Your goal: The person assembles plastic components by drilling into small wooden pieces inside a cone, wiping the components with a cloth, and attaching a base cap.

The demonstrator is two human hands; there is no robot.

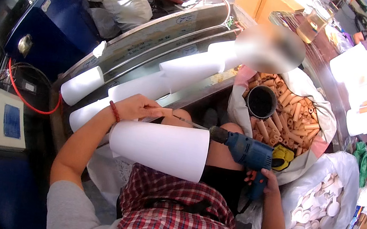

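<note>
My right hand [268, 181] grips the handle of a blue power drill [249, 151], which points left across my lap. A long thin bit [189, 122] runs from its chuck toward my left hand [140, 108]. That hand's fingers are closed on a short tan tube [163, 111] at the far end of the bit; I cannot tell whether the bit is inside it. Just below lies a rolled white sheet [159, 149], resting over my lap. An open sack [330, 107] full of orange-tan tubes [295, 106] stands to the right, with a dark round cup [261, 101] among them.
More white rolls [190, 66] line a long wooden trough [153, 30] ahead. At right, a clear plastic bag [347, 184] holds white pieces, and a yellow-and-black object [283, 157] sits by the drill. A blue cabinet [50, 25] and a red cable [36, 110] are at left.
</note>
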